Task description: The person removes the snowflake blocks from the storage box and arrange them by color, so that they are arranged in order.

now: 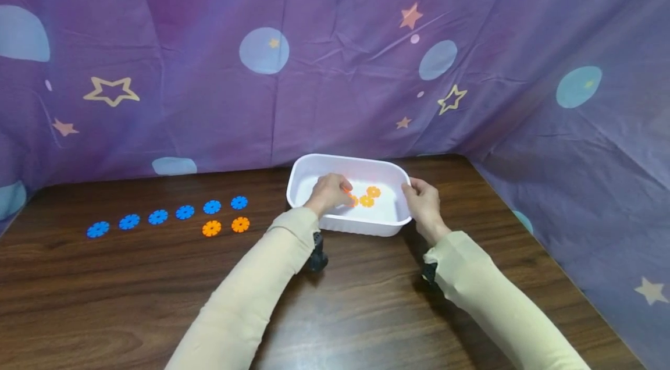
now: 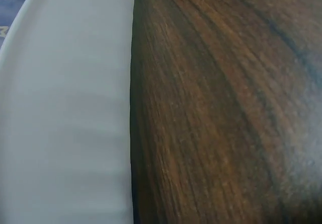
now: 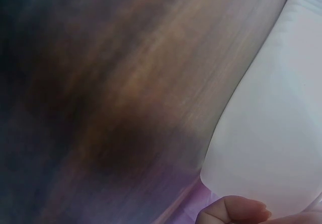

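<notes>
A white plastic basin (image 1: 361,227) stands on the table with several orange notched discs (image 1: 367,201) inside. My left hand (image 1: 328,192) reaches over its near wall, fingers bent down among the discs. Orange shows at its fingertips, but whether they pinch a disc is unclear. My right hand (image 1: 425,204) grips the basin's right rim. In the right wrist view, bent fingers (image 3: 234,210) are at the basin's edge (image 3: 266,133). The left wrist view shows only the basin's outer wall (image 2: 70,108) and the table; the left hand is out of that view.
Left of the basin, several blue notched discs (image 1: 158,217) form a slanting row on the brown wood table (image 1: 131,300). Two orange discs (image 1: 211,228) lie below the row's right end. A purple patterned cloth (image 1: 209,96) hangs behind the table and along its right side.
</notes>
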The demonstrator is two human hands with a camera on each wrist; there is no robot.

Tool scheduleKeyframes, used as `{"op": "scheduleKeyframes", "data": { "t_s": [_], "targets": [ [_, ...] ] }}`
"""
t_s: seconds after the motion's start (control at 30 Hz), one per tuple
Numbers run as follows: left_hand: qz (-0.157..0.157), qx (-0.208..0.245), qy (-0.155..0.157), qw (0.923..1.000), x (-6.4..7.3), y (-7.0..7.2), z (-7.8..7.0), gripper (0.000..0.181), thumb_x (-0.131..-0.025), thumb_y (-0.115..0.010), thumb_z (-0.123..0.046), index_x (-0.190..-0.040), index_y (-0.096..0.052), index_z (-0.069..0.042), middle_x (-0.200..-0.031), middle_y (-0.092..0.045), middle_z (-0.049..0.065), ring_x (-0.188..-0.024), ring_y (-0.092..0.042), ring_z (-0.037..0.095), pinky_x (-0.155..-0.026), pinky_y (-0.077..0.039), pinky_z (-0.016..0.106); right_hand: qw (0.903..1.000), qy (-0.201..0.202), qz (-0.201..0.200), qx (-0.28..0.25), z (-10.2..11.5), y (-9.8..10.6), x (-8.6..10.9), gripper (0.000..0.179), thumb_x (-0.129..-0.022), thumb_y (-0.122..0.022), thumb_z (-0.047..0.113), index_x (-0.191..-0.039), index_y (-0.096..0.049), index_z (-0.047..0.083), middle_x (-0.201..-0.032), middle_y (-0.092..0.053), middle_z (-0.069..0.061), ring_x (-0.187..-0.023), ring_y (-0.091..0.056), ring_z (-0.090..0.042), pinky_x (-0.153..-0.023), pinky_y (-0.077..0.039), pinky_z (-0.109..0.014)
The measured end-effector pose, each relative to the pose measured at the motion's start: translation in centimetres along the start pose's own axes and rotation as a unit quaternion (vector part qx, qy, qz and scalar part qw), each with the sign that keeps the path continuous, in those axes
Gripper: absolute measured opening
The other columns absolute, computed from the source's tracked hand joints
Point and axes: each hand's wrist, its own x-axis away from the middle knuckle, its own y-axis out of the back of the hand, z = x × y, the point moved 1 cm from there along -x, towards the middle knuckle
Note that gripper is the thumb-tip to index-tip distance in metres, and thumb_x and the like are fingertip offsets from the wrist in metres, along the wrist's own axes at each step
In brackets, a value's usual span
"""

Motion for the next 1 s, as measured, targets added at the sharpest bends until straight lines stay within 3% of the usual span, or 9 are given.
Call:
{"op": "scheduleKeyframes", "data": {
  "t_s": [0.6,1.0],
  "targets": [
    [-0.003,-0.106,-0.015,0.9943,-0.50,-0.49,-0.18,0.029,-0.073,-0.079,-0.014,-0.099,-0.068,-0.007,-0.106,-0.067,0.007,-0.100,-0.058,0.024,-0.089,-0.047,0.031,1.0000,-0.003,-0.002,0.000,0.24,0.07,-0.01,0.038,-0.095,-0.047,0.013,-0.127,-0.053,-0.007,-0.113,-0.059,-0.027,-0.095,-0.058,-0.031,-0.070,-0.052,-0.022],
    [-0.001,-0.108,-0.016,0.9940,-0.42,-0.65,-0.19,0.032,-0.072,-0.080,-0.014,-0.099,-0.065,-0.007,-0.106,-0.066,0.008,-0.100,-0.058,0.026,-0.089,-0.046,0.033,1.0000,-0.002,-0.003,0.006,0.10,0.02,0.02,0.037,-0.095,-0.048,0.013,-0.126,-0.053,-0.007,-0.113,-0.059,-0.027,-0.096,-0.058,-0.031,-0.071,-0.053,-0.023]
  ]
}}
